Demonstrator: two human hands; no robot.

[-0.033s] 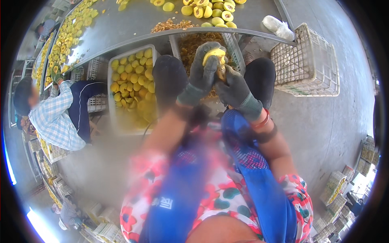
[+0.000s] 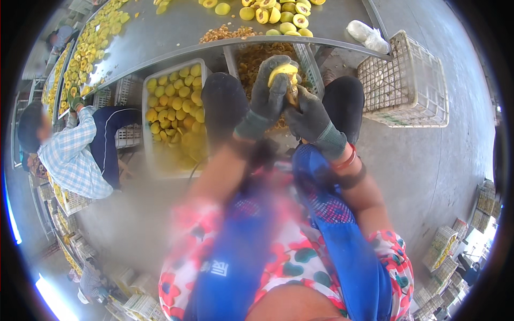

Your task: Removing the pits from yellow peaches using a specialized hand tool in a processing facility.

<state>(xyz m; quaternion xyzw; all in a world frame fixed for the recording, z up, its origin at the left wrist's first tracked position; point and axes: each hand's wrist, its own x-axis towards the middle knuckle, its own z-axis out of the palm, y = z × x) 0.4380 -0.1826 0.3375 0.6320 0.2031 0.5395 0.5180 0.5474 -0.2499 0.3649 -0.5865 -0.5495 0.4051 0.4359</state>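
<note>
My left hand (image 2: 266,93), in a dark glove with a green cuff, is closed around a yellow peach (image 2: 282,70). My right hand (image 2: 312,115), gloved the same way, grips a small brownish tool (image 2: 292,97) held against the peach's lower side. The fingers cover much of the tool, so its exact kind cannot be made out. Both hands meet above a crate of peach pits (image 2: 265,59) that stands between my knees, under the table edge.
Ahead is a metal table (image 2: 176,29) bearing peach halves (image 2: 276,15) and a heap of pits (image 2: 227,33). A crate of yellow peaches (image 2: 175,101) stands to my left. An upturned white crate (image 2: 401,80) is at right. A person in a checked shirt (image 2: 77,152) works at left.
</note>
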